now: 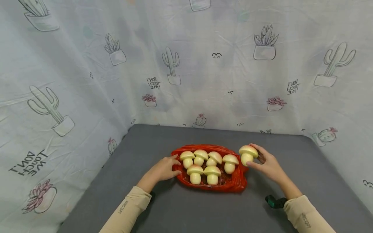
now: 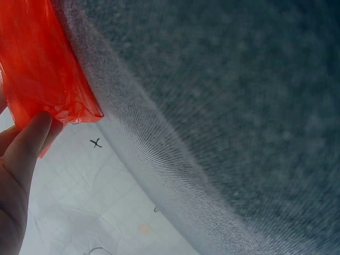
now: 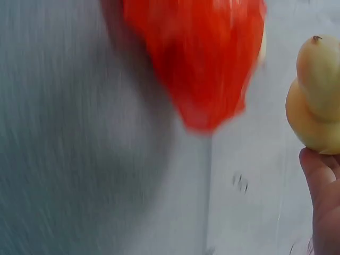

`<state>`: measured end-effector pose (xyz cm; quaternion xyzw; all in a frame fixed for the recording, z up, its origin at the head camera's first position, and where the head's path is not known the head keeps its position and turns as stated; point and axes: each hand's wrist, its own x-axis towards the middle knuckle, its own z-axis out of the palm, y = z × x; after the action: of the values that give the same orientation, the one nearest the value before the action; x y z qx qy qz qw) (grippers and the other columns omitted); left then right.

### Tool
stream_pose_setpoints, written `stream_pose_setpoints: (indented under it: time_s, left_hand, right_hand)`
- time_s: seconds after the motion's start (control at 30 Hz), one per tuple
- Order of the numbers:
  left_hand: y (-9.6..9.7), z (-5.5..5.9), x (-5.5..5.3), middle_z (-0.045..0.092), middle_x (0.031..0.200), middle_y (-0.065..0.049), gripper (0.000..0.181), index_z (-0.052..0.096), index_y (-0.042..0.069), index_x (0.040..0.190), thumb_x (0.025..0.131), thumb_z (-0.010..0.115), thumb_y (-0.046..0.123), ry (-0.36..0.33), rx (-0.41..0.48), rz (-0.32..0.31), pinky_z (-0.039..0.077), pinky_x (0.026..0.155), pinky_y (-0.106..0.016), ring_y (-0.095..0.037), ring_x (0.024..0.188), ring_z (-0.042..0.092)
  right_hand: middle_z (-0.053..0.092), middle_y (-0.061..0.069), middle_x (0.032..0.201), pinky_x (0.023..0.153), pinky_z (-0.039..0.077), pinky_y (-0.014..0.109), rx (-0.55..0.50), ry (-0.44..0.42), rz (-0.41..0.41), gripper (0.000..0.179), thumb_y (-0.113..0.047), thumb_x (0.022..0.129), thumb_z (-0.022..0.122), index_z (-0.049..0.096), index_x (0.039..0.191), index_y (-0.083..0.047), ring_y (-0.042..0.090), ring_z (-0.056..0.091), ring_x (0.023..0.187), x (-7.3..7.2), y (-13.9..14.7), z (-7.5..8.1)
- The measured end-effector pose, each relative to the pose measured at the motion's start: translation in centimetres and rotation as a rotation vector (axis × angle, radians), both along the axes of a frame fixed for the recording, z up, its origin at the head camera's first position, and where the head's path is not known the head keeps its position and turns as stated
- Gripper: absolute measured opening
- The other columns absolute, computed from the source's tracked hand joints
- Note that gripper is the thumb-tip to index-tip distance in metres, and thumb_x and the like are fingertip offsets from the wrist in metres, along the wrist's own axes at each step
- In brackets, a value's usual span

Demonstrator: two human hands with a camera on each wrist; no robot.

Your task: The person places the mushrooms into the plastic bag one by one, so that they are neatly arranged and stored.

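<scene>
Several mushroom-shaped pieces, pale yellow with rounded caps, stand in an open red plastic bag [image 1: 239, 183] on the table. One such mushroom [image 1: 212, 175] is near the bag's front edge. My left hand [image 1: 164, 168] grips the bag's left rim; the left wrist view shows its fingers against the red plastic [image 2: 40, 58]. To the right of the bag, my right hand [image 1: 269, 165] holds another mushroom-shaped piece [image 1: 247, 152] between thumb and fingers, cap up. In the right wrist view this mushroom [image 3: 319, 79] is held apart from the bag.
The dark grey table [image 1: 186, 210] extends around the bag. A pale curtain [image 1: 204, 71] printed with cacti stands behind it and at both sides. A dark strap with a green patch [image 1: 274, 202] is at the right wrist.
</scene>
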<state>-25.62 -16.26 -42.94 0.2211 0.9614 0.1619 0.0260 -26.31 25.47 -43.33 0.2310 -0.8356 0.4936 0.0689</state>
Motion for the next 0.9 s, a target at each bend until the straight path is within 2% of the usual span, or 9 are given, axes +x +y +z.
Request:
stream_pose_setpoints:
  time_s: [0.1, 0.2, 0.33, 0.47, 0.6, 0.9]
  left_hand:
    - [0.0, 0.1, -0.1, 0.049, 0.139, -0.021, 0.037, 0.070, 0.006, 0.112, 0.084, 0.072, 0.030, 0.002, -0.004, 0.002, 0.045, 0.099, -0.047, -0.037, 0.122, 0.052]
    - [0.0, 0.1, -0.2, 0.050, 0.138, -0.021, 0.037, 0.070, 0.007, 0.112, 0.084, 0.072, 0.031, 0.001, -0.009, 0.005, 0.044, 0.100, -0.048, -0.037, 0.123, 0.052]
    - [-0.1, 0.0, -0.1, 0.048, 0.140, -0.021, 0.036, 0.070, 0.007, 0.113, 0.084, 0.071, 0.030, -0.007, -0.006, 0.005, 0.044, 0.100, -0.048, -0.037, 0.124, 0.051]
    - [-0.1, -0.2, 0.0, 0.046, 0.142, -0.021, 0.036, 0.069, 0.007, 0.114, 0.085, 0.070, 0.029, -0.018, -0.005, 0.007, 0.044, 0.099, -0.048, -0.038, 0.124, 0.050]
    - [-0.1, -0.2, 0.0, 0.046, 0.142, -0.021, 0.035, 0.070, 0.007, 0.114, 0.085, 0.070, 0.028, -0.017, -0.001, 0.007, 0.045, 0.098, -0.048, -0.038, 0.124, 0.051]
    - [-0.1, 0.0, 0.1, 0.048, 0.140, -0.021, 0.037, 0.070, 0.007, 0.113, 0.084, 0.071, 0.030, 0.012, -0.007, -0.005, 0.046, 0.097, -0.046, -0.037, 0.120, 0.054]
  right_hand:
    - [0.041, 0.021, 0.141, 0.091, 0.038, 0.004, -0.011, 0.022, 0.040, 0.072, -0.012, 0.084, 0.072, 0.034, 0.146, -0.006, -0.020, 0.039, 0.116, 0.9, -1.5, -0.1]
    - [0.045, 0.018, 0.140, 0.089, 0.048, 0.016, 0.016, 0.028, 0.059, 0.072, -0.015, 0.083, 0.073, 0.036, 0.145, -0.009, -0.012, 0.046, 0.115, 1.7, -3.0, -0.5]
    - [0.048, 0.015, 0.138, 0.086, 0.053, 0.034, 0.091, 0.012, 0.065, 0.074, -0.023, 0.082, 0.075, 0.038, 0.144, -0.008, 0.011, 0.056, 0.116, 2.7, -4.7, -1.1]
    - [0.051, 0.015, 0.137, 0.092, 0.049, 0.044, 0.179, 0.032, 0.032, 0.075, -0.030, 0.079, 0.076, 0.042, 0.142, -0.007, 0.030, 0.053, 0.120, 3.4, -5.9, -1.7]
    - [0.055, 0.018, 0.132, 0.090, 0.046, 0.053, 0.229, 0.081, -0.015, 0.075, -0.032, 0.077, 0.078, 0.045, 0.140, -0.005, 0.035, 0.054, 0.117, 3.8, -6.5, -2.2]
    - [0.051, 0.020, 0.136, 0.093, 0.044, 0.056, 0.287, 0.040, -0.023, 0.079, -0.039, 0.079, 0.075, 0.042, 0.141, -0.002, 0.039, 0.051, 0.121, 3.7, -6.9, -2.9]
